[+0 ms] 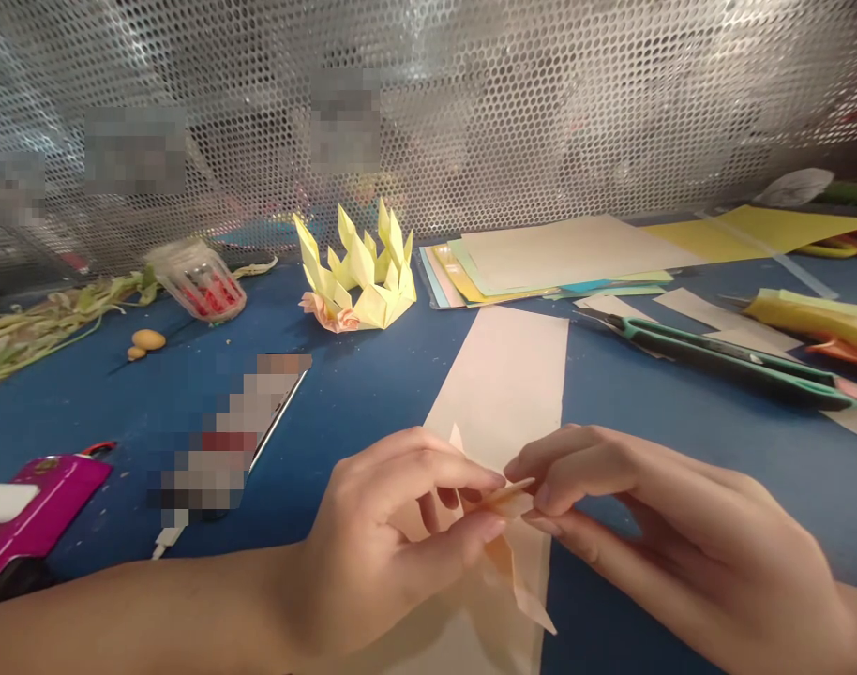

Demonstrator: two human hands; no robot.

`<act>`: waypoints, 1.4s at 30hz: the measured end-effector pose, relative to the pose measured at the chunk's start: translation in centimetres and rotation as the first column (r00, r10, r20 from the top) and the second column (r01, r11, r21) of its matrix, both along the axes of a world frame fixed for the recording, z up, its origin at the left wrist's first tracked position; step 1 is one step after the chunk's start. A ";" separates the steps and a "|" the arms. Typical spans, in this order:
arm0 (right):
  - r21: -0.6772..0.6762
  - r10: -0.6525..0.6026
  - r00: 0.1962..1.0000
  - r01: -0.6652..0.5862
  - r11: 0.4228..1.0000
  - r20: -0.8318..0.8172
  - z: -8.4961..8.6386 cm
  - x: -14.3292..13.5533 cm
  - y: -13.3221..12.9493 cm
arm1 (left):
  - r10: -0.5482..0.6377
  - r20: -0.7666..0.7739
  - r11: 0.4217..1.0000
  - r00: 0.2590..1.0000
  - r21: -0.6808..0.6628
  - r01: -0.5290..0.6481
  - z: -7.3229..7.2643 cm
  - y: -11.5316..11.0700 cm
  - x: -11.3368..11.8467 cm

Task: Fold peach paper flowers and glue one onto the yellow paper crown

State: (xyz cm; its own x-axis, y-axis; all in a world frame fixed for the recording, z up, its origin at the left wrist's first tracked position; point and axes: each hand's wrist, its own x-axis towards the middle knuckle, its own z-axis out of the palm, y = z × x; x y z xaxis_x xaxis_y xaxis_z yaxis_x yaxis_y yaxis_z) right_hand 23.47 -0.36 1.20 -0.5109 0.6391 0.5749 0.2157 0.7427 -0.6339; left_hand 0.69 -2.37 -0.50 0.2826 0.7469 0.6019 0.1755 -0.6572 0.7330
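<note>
Between my two hands is a small piece of folded peach paper (503, 553), with pointed flaps sticking up and down. My left hand (407, 525) pinches its body between thumb and fingers. With thumb and fingertips, my right hand (632, 506) grips the edge on the other side. Part of the folded paper is hidden behind the left fingers. Under both hands lies a long pale sheet of paper (513, 375). Beyond them stands a pale yellow folded paper crown (372, 300), with peach paper roses (330, 314) at its lower left.
Green-handled scissors (724, 361) lie at right among paper scraps (716, 314). Behind are stacked coloured sheets (562, 253) and a perforated metal screen (513, 112). At left are a phone (238, 436), a magenta tool (55, 506), and a tilted clear jar (200, 281) with red bits.
</note>
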 end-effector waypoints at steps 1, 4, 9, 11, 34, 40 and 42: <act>-0.016 -0.003 1.000 0.004 1.000 0.005 0.0 0.0 -0.1 | -0.004 -0.001 1.000 1.000 0.002 0.004 0.0 0.0 0.0; -0.063 -0.011 1.000 0.012 0.998 0.019 -0.1 0.2 -0.3 | -0.018 -0.001 0.999 1.000 0.027 0.018 -0.1 0.0 -0.1; -0.105 -0.006 1.000 0.007 0.994 0.013 -0.3 0.3 -0.4 | -0.029 -0.020 0.997 0.999 0.070 0.030 -0.1 -0.1 -0.2; -0.111 -0.015 1.000 0.016 0.994 0.006 -0.4 0.2 -0.3 | -0.030 -0.033 0.995 0.999 0.097 0.033 -0.1 0.0 -0.2; -0.337 -0.102 0.961 0.011 0.942 -0.255 -0.9 -0.5 -1.0 | 0.084 -0.046 0.988 0.995 0.131 -0.078 0.0 0.3 -0.2; -0.323 -0.074 0.963 -0.014 0.946 -0.257 -1.0 -0.4 -1.0 | 0.077 -0.053 0.979 0.996 0.192 -0.066 0.1 0.4 -0.2; -0.309 -0.070 0.968 -0.008 0.951 -0.241 -1.0 -0.4 -0.9 | 0.081 -0.062 0.976 0.995 0.206 -0.067 0.1 0.4 -0.3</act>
